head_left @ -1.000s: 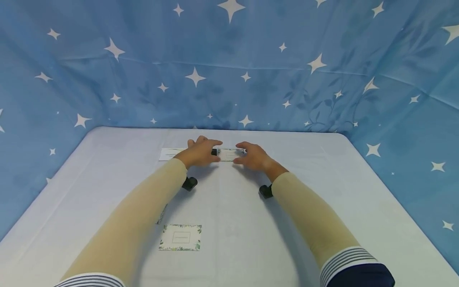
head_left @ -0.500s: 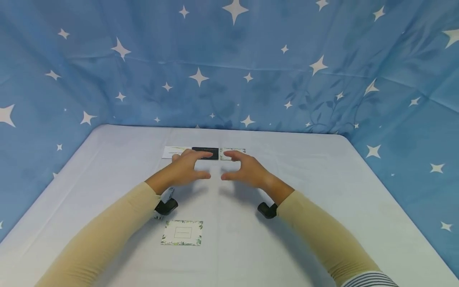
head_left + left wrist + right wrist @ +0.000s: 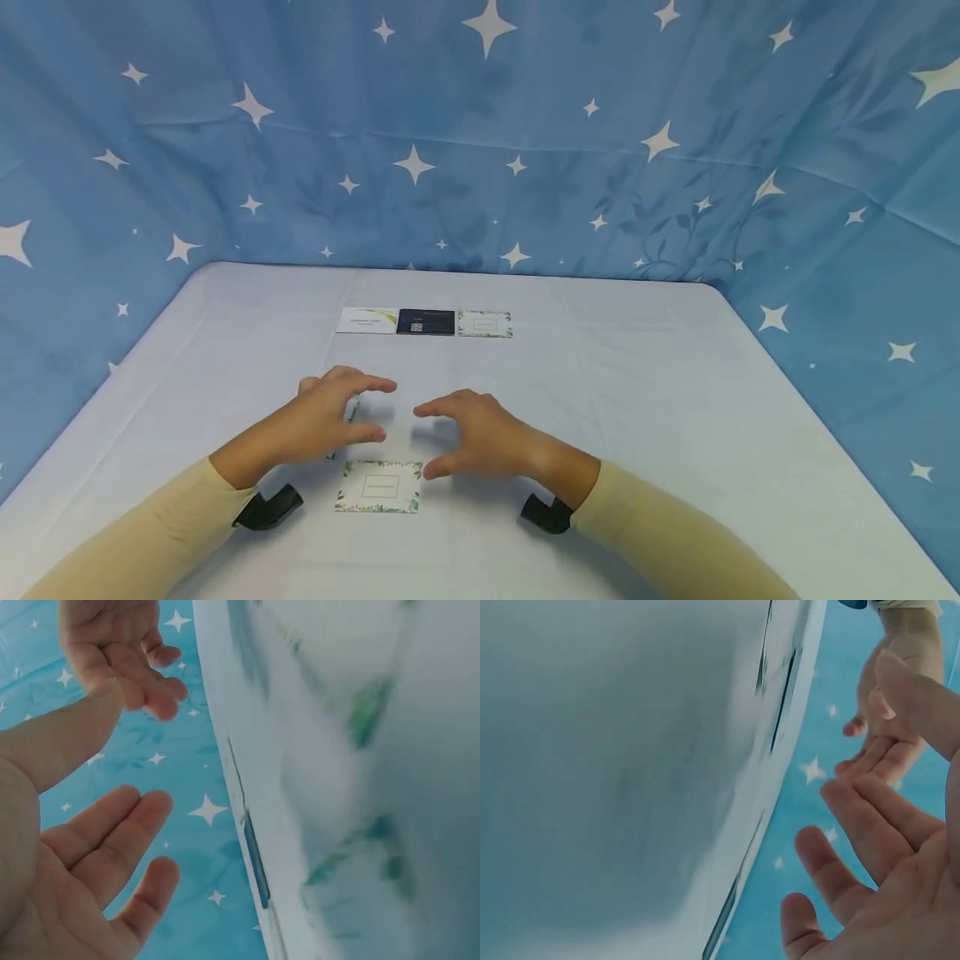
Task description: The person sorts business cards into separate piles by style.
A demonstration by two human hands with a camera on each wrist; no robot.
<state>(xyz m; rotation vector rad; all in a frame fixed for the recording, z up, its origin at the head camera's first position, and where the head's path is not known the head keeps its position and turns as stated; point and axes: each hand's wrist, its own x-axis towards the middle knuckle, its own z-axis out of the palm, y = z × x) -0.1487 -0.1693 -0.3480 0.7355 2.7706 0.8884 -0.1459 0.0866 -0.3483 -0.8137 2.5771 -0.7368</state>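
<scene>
Both my hands hover just above the white table (image 3: 637,417), palms facing each other, fingers loosely spread and holding nothing. My left hand (image 3: 371,410) and right hand (image 3: 435,440) flank a leaf-bordered card (image 3: 378,487) lying flat near me. A second card (image 3: 351,410) shows partly behind my left fingers. At the far middle, three cards lie in a row: a white card (image 3: 367,320), a dark card (image 3: 426,322) and a leaf-bordered card (image 3: 485,323). The left wrist view shows my left palm (image 3: 75,877) open, and the right wrist view shows my right palm (image 3: 885,847) open.
A blue curtain with white stars (image 3: 480,142) closes off the table at the back and on both sides. Black wrist mounts (image 3: 266,508) sit under both forearms. The table's rounded far corners lie close to the curtain.
Both hands have drawn back from the far row of cards toward me and now hover by the near card. The dark card in the row is uncovered.
</scene>
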